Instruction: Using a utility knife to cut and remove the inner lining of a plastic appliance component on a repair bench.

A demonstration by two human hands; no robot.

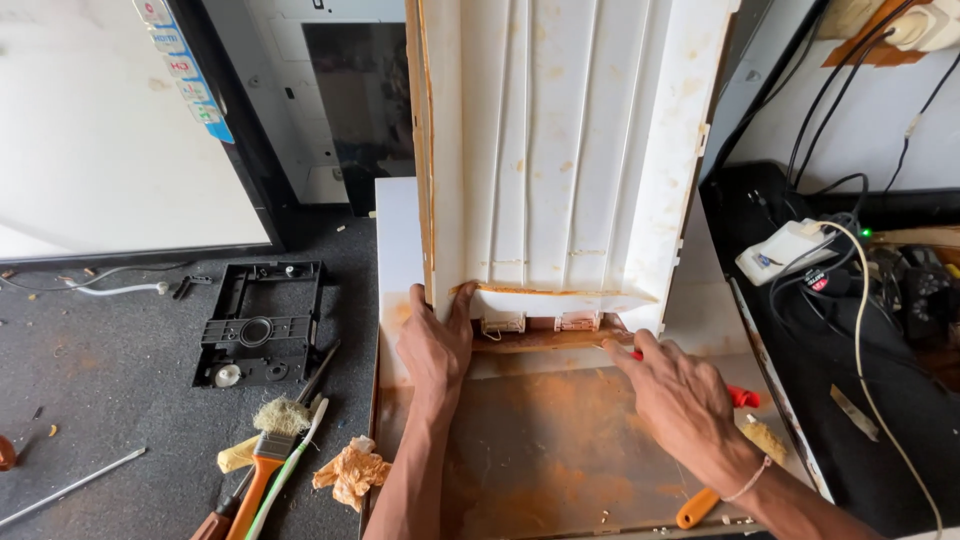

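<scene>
Gripping the white panel [560, 150]'s lower-left edge, left hand [437, 340]; right hand [685, 395] open, fingertips at its bottom edge.

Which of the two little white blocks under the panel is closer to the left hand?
The left white block, right beside the left hand; the other block sits further right.

The panel [560, 150] that the left hand [437, 345] grips is cream-white, ribbed, blotched with orange rust along its edges. Below the grip, the metal sheet [540, 450] is rust-brown and orange. The tool [740, 397] under the right hand [680, 395] shows red. Left of the grip lie an orange-handled brush [265, 460], a crumpled orange rag [350, 472] and a black frame [262, 322].
</scene>
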